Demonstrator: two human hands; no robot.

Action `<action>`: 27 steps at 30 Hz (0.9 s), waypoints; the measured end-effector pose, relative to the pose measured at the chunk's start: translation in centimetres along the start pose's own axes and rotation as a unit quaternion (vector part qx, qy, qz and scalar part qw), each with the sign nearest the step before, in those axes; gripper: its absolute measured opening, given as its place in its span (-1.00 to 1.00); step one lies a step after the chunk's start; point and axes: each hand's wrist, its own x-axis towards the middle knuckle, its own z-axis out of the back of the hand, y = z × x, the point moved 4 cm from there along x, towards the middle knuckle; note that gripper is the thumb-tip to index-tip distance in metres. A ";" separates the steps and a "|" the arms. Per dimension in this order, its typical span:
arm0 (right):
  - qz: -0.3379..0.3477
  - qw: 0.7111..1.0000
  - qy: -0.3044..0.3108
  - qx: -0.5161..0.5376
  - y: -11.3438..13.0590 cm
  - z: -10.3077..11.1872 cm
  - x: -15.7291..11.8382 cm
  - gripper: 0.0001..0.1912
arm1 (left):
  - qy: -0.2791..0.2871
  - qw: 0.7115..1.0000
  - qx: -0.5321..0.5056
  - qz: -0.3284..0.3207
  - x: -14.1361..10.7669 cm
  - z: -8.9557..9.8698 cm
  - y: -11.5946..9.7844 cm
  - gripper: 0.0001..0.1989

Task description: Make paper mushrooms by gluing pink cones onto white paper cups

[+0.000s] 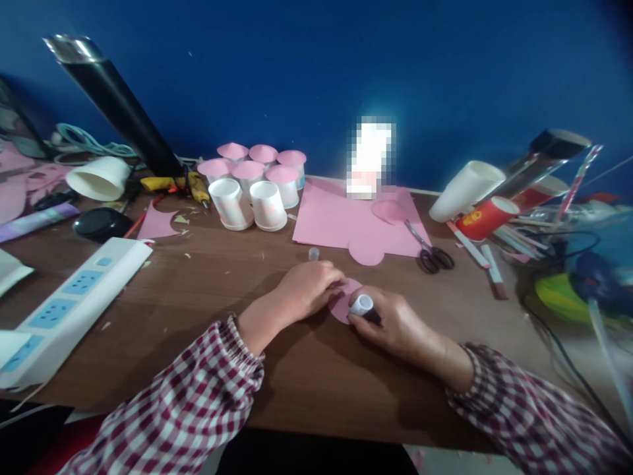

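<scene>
A pink paper circle (pixel 340 309) lies on the brown table between my hands. The fingers of my left hand (pixel 311 288) are bent together over its upper left edge and hold it. Closed around a glue stick (pixel 363 306), my right hand (pixel 395 323) rests over the right side of the circle; the stick's pale end faces up, and its lower end is hidden. A small translucent cap (pixel 313 253) stands on the table just beyond my left hand. Further back are sheets of pink paper (pixel 336 218), with another pink circle (pixel 366 252) at their front edge.
Scissors (pixel 435 258) lie right of the sheets. Upside-down paper cups (pixel 268 206) stand at the back, several topped with pink paper cones (pixel 250 170). A power strip (pixel 74 310) is at left. Cups lean at right, one red (pixel 487 219). A lit, blurred-out object (pixel 370 155) stands behind the sheets.
</scene>
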 end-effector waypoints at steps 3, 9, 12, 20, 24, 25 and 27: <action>-0.024 0.999 0.009 0.026 -0.3 0.1 0.0 -0.92 | -0.004 1.000 0.003 -0.006 0.0 0.0 0.0 -0.72; -0.049 0.983 -0.005 0.178 -0.8 1.1 0.3 -0.76 | -0.010 1.000 0.014 0.003 0.0 -0.2 0.1 -0.76; -0.050 0.981 -0.032 0.185 -0.9 1.5 0.2 -0.78 | -0.009 1.000 0.008 -0.003 0.0 -0.2 0.1 -0.75; -0.056 0.986 -0.032 0.155 -0.9 1.3 0.0 -0.83 | -0.001 1.000 0.026 0.005 0.0 -0.2 0.1 -0.76; -0.060 0.993 -0.027 0.093 -0.8 1.4 0.0 -0.86 | -0.005 1.000 0.021 0.000 -0.1 0.1 -0.2 -0.77; -0.061 0.995 -0.022 0.082 -0.8 1.4 -0.1 -0.87 | -0.005 1.000 0.021 -0.001 -0.2 0.2 -0.2 -0.78; -0.057 0.996 -0.010 0.071 -0.6 1.3 -0.1 -0.88 | -0.004 1.000 0.022 -0.003 -0.2 0.2 -0.3 -0.78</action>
